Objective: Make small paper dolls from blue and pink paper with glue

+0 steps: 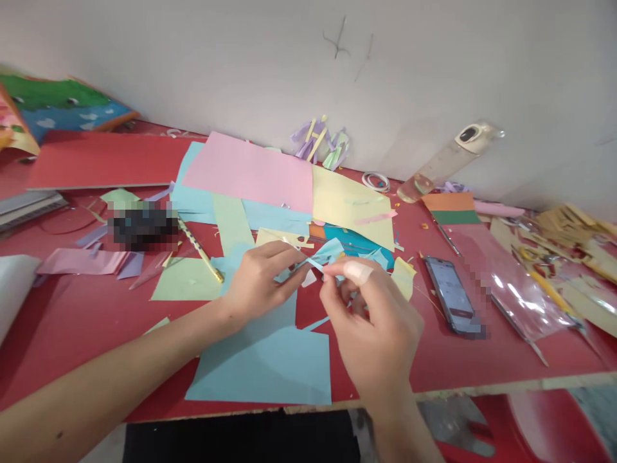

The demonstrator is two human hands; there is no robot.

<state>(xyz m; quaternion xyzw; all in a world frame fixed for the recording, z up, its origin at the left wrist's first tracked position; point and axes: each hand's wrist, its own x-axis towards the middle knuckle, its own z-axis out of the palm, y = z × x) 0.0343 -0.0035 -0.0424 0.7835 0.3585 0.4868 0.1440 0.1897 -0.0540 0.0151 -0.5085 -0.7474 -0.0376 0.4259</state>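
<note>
Between my two hands is a small folded piece of light blue paper [333,249], held just above the table. The fingers of my left hand [265,276] close on its left side, partly hiding it. My right hand [378,308], with a white bandage on one finger, pinches the narrow end of the same paper between thumb and forefinger. Under and in front of my left hand lies a light blue sheet [265,370]. A pale green sheet [186,280] and a yellow striped pencil [201,249] are to its left.
A phone [450,292] lies right of my right hand, near a clear plastic pouch [523,283]. A water bottle [448,161] stands by the wall. Pink [255,167] and yellow sheets [354,206] lie behind my hands. The red table's front edge [482,389] is close.
</note>
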